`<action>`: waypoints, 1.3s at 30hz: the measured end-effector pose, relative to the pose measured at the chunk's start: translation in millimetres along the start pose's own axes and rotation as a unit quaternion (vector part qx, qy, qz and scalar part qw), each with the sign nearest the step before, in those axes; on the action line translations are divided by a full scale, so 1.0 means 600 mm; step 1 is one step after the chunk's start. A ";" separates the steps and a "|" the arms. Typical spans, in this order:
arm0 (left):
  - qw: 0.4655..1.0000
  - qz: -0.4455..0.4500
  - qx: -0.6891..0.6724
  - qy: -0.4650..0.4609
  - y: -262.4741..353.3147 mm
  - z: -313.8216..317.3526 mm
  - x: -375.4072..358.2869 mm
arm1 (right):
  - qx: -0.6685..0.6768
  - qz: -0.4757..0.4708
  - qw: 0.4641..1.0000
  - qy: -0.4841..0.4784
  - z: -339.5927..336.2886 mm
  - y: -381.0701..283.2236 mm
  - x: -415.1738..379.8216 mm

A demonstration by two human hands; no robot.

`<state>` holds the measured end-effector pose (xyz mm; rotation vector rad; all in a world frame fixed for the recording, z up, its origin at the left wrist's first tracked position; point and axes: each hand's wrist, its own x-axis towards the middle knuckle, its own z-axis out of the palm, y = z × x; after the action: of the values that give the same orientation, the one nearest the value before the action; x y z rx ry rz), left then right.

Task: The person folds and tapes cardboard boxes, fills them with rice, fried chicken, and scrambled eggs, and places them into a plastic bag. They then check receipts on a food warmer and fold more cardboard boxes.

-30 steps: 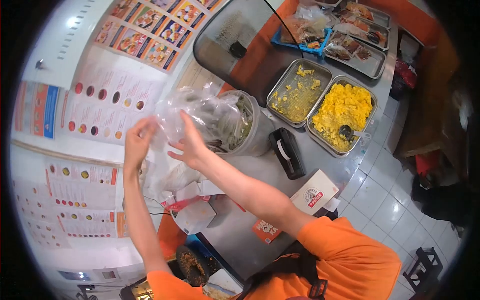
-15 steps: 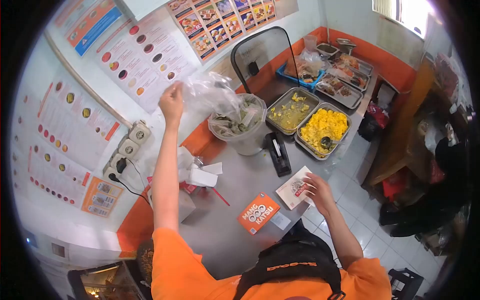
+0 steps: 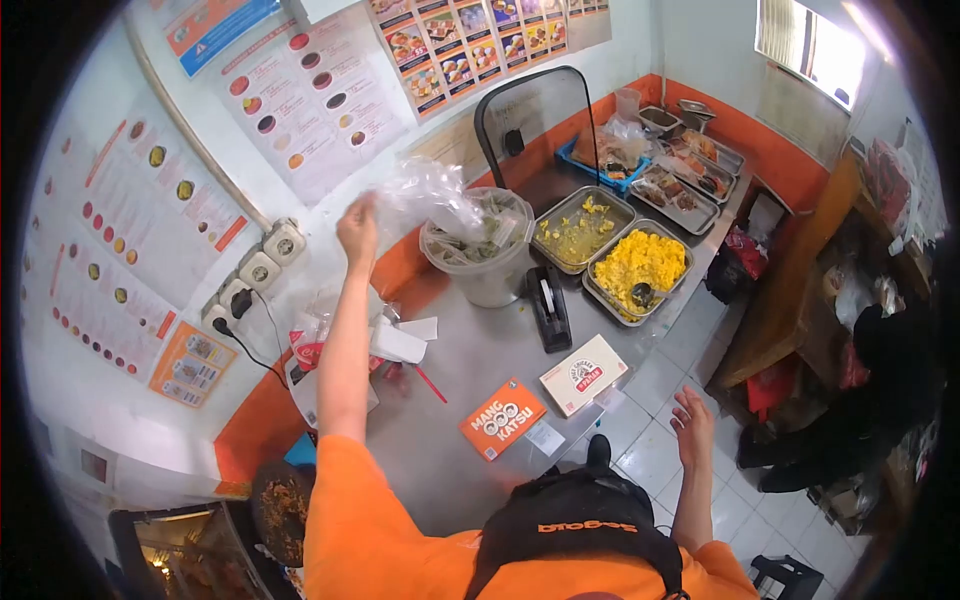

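My left hand [image 3: 358,232] is closed on a clear plastic bag [image 3: 425,192], raised beside the wall. The bag hangs over the left rim of a translucent bucket [image 3: 490,281] filled with small greenish plastic packets. My right hand [image 3: 692,425] hovers past the table edge over the floor, fingers apart and nothing in them. Nearest to it on the table lies a white printed box [image 3: 583,374]. Left of that box are an orange "Mang Katsu" box [image 3: 502,418] and a paper slip [image 3: 544,438]. A black tape dispenser [image 3: 549,312] stands between the bucket and the boxes.
Metal trays of yellow shredded food [image 3: 640,268] and yellow scraps [image 3: 583,230] sit beyond the dispenser. A blue tray [image 3: 640,182] is farther back. White papers [image 3: 398,342] and a red straw [image 3: 432,385] lie left. Power sockets [image 3: 260,270] line the wall.
My right hand has left the white box and moved right and down, off the table. My left hand still holds the bag, now lower against the bucket. The camera view has shifted slightly.
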<state>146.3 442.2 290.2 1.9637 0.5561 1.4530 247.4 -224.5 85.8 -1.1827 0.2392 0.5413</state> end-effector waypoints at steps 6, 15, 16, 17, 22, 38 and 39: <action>0.982 -0.045 -0.136 0.122 0.044 0.017 0.029 | 0.006 0.021 0.998 -0.062 0.064 0.000 0.024; 0.971 -0.076 -0.176 0.139 0.117 0.067 -0.008 | 0.039 0.040 0.980 -0.192 0.160 -0.021 0.067; 0.980 -0.057 -0.158 0.104 0.109 0.069 -0.033 | 0.021 0.048 0.974 -0.221 0.175 -0.044 0.070; 0.979 -0.068 -0.180 0.064 0.141 0.087 -0.080 | 0.059 0.026 0.963 -0.263 0.189 -0.060 0.076; 0.963 -0.007 -0.015 -0.268 0.332 0.234 -0.397 | -0.043 -0.263 0.857 -0.441 0.240 -0.194 0.154; 0.767 -0.381 0.011 -0.516 0.606 0.391 -0.583 | -0.422 -0.483 0.690 0.336 -0.342 -0.496 0.897; 0.760 -0.451 -0.028 -0.468 0.619 0.385 -0.595 | -0.453 -0.451 0.712 0.293 -0.324 -0.461 0.872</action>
<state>246.4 -112.4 258.3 1.6649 0.7732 -0.1506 854.9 -334.8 1.6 -2.2112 -0.1298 -0.7289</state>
